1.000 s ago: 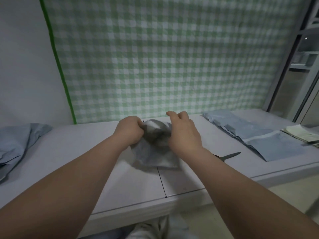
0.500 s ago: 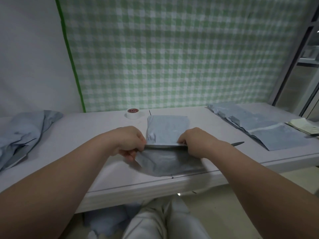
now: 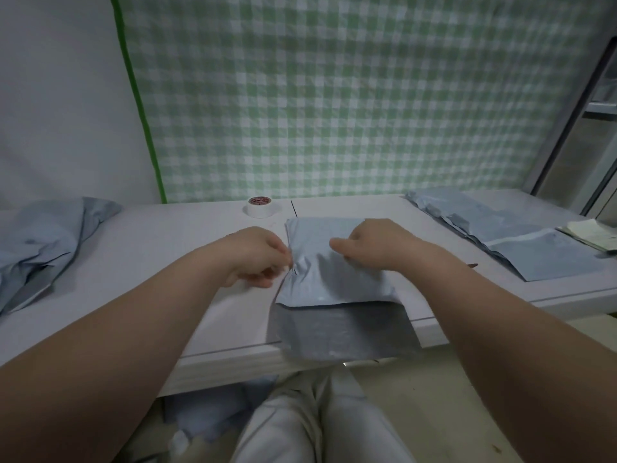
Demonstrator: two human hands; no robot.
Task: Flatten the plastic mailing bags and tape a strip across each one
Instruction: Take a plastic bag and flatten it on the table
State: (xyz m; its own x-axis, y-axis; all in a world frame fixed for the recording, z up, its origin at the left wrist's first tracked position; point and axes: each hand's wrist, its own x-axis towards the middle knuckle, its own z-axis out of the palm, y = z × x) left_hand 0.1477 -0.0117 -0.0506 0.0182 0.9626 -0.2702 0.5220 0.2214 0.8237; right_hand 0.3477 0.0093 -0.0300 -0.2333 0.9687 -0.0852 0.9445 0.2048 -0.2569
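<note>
A mailing bag (image 3: 334, 282) is laid on the white worktop (image 3: 150, 235) in front of the tape roll (image 3: 260, 206), its left edge pinched by the left hand (image 3: 253, 255). The right hand (image 3: 377, 245) is set on it, fingers hidden. Green checked cloth (image 3: 334, 95) is hung behind the roll.

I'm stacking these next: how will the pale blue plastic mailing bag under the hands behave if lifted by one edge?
Probably floppy: the pale blue plastic mailing bag puckers where the left hand pinches its edge, and its grey flap droops over the edge of the white table. Likely light, as it looks thin and flat. Its faint sheen suggests it may slide.
</note>
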